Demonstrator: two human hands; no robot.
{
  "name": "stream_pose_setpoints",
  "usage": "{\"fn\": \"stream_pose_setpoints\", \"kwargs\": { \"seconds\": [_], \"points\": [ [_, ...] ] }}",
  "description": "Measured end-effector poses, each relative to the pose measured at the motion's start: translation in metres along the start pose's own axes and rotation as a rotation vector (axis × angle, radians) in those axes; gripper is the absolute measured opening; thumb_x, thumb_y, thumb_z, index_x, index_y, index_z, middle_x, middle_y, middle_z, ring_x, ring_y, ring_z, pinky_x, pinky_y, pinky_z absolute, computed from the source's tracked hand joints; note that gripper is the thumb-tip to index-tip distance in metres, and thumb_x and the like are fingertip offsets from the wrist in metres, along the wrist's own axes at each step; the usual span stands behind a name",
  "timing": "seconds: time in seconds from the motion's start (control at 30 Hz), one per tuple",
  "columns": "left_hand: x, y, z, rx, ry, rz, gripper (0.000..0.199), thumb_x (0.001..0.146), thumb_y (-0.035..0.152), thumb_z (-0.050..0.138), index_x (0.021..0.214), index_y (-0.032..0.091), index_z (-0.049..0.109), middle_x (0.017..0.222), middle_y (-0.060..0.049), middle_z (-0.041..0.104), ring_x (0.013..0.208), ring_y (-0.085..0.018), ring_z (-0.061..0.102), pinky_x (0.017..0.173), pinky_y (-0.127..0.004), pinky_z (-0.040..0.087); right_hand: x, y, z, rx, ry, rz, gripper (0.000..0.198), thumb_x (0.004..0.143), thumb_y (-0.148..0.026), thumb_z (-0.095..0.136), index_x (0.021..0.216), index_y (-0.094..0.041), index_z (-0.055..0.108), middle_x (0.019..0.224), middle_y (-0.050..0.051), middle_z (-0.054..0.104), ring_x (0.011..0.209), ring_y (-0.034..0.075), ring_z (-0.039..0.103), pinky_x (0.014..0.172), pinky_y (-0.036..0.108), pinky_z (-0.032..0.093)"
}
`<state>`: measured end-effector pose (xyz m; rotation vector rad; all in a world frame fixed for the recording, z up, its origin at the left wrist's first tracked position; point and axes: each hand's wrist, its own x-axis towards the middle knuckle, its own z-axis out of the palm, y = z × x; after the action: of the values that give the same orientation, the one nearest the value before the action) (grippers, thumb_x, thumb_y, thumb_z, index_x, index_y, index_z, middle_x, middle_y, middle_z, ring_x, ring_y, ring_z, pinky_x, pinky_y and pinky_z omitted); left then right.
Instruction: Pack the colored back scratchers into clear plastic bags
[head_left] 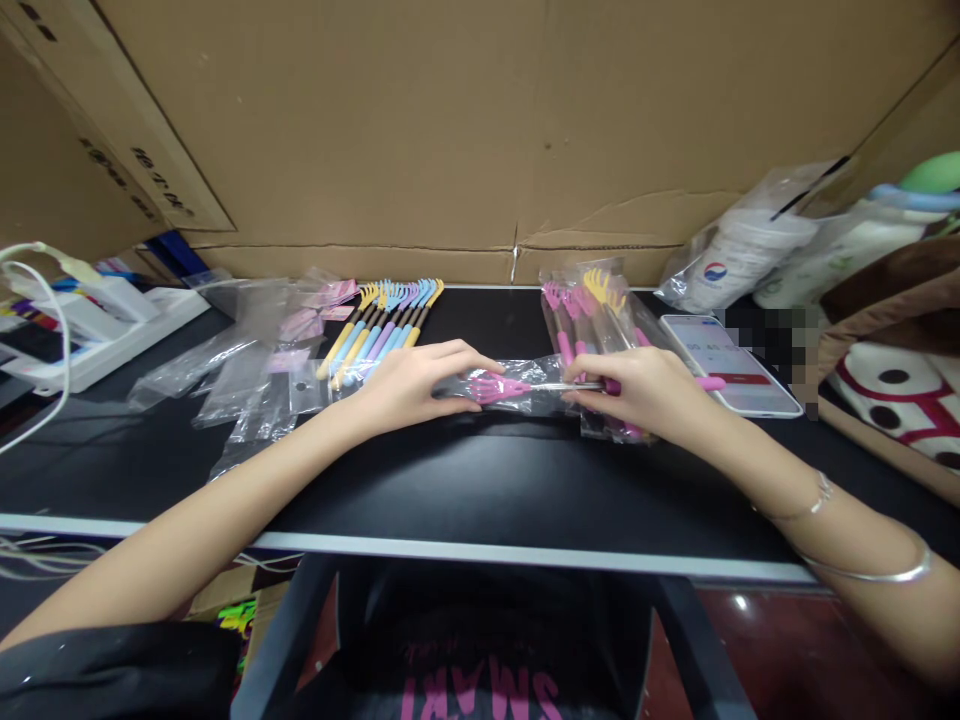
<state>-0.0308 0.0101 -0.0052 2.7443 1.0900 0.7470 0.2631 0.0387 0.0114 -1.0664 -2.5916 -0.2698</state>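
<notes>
A pink back scratcher [499,388] with a metal shaft lies crosswise in front of me, its claw head inside a clear plastic bag [450,385]. My left hand [420,385] is closed on the bag, thumb and fingers near the claw. My right hand [637,390] pinches the metal shaft, and the pink handle end sticks out to the right. Beyond my left hand is a row of back scratchers [390,330] in yellow, blue and purple. Near my right hand lie bagged back scratchers [592,310], pink and yellow.
Clear bags with pink cards [255,340] are heaped at left, beside a white power strip [112,340] with cables. At right lie a phone [731,365], a bagged cup [750,255] and a brown bag [892,290]. A cardboard wall [450,130] backs the black table [450,490].
</notes>
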Motion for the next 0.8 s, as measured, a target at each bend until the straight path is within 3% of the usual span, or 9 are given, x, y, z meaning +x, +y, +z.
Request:
{"fn": "stream_pose_setpoints", "kwargs": {
  "seconds": [0.27, 0.8],
  "points": [
    [-0.001, 0.002, 0.002, -0.010, -0.026, 0.016, 0.040, 0.088, 0.041, 0.063, 0.125, 0.028, 0.058, 0.119, -0.002, 0.065, 0.103, -0.016, 0.065, 0.082, -0.023, 0.048, 0.000, -0.001, 0.004, -0.008, 0.061, -0.064, 0.006, 0.081, -0.029, 0.066, 0.081, -0.023, 0.067, 0.056, -0.003, 0.065, 0.048, 0.013, 0.058, 0.047, 0.021, 0.033],
    [0.000, 0.008, 0.010, 0.080, 0.001, 0.036, 0.043, 0.089, 0.046, 0.061, 0.129, 0.029, 0.056, 0.116, -0.002, 0.067, 0.102, -0.017, 0.062, 0.081, -0.027, 0.048, -0.001, -0.016, 0.010, -0.091, 0.069, 0.000, 0.014, 0.086, -0.035, 0.060, 0.077, -0.025, 0.065, 0.055, -0.002, 0.065, 0.055, 0.016, 0.062, 0.049, 0.024, 0.028]
  ]
}}
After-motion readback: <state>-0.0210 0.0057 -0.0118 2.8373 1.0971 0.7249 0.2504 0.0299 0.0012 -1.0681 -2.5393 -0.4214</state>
